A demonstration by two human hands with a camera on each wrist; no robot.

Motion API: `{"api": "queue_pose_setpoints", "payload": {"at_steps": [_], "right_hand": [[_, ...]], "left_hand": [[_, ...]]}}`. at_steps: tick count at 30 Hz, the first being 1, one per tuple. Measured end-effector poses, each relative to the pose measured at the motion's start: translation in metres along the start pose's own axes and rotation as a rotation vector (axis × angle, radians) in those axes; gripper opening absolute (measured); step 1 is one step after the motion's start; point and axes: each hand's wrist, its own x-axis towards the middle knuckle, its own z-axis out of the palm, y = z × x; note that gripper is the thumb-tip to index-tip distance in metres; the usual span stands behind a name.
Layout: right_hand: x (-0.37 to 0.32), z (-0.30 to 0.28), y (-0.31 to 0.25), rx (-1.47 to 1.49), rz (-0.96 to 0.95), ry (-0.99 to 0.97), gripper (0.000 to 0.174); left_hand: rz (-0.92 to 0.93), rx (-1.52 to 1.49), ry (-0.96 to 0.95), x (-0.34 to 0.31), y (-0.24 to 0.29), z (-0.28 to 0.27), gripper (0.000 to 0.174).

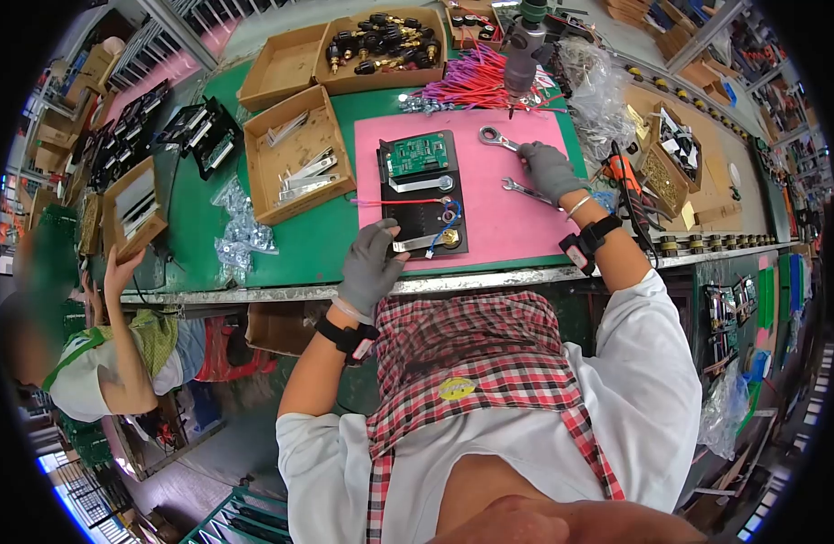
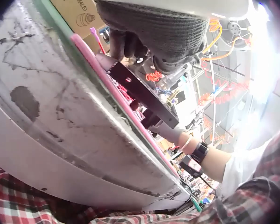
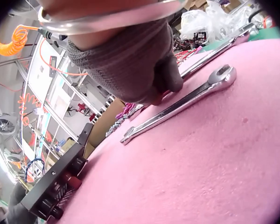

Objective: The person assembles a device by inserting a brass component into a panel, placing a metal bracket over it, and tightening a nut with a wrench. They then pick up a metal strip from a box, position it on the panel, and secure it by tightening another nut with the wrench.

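Observation:
On the pink mat lies a black metal panel with a green circuit board, silver metal strips, a brass nut and red and blue wires. My grey-gloved left hand grips its near left corner, fingers bent at the edge. Dark knobs and a red one face the mat under the panel. The gloved right hand holds the handle of a ratchet wrench, the ring head sticking out past the fingers. Nearer me, a combination wrench lies on the mat beneath that hand.
Cardboard boxes with silver strips and black-and-brass fittings stand left and behind. Pink wires and a hanging power driver are at the back. An orange-handled tool lies right. Another person holds a box at left.

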Motion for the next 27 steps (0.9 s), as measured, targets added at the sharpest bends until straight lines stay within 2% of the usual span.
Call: {"api": "queue_pose_setpoints", "payload": {"at_steps": [5,8,11,13,14,16,19,24,27], "right_hand": [[0.002,-0.002,-0.005,-0.038,0.018,0.024,0.017],[-0.006,-0.003,-0.01,0.079,-0.111,0.19,0.016],[-0.036,-0.035,-0.047,0.575,-0.257,0.146,0.015],[-0.065,-0.059,-0.082,0.692,-0.244,-0.12,0.013],[-0.072,-0.057,-0.088,0.594,-0.443,-0.063,0.014],[-0.08,-0.049,-0.106,0.536,-0.651,-0.029,0.015],[-0.077,-0.042,-0.121,0.433,-0.762,-0.041,0.015],[-0.072,-0.033,-0.13,0.254,-0.719,-0.058,0.017],[-0.073,-0.033,-0.131,0.156,-0.662,-0.061,0.021]], "left_hand": [[0.072,0.172,-0.044,0.014,0.028,0.003,0.032],[0.041,0.164,-0.099,0.02,0.032,0.016,0.026],[0.024,0.106,-0.095,0.019,0.025,0.024,0.019],[-0.074,0.007,-0.06,0.023,0.03,0.015,0.019],[-0.123,-0.042,-0.044,0.023,0.032,0.012,0.019],[-0.205,-0.074,-0.034,0.029,0.031,0.008,0.019],[-0.258,-0.066,0.016,0.035,0.022,0.002,0.019],[-0.204,0.012,-0.099,0.037,0.005,-0.005,0.02],[-0.186,0.042,-0.084,0.038,0.004,-0.03,0.024]]}}
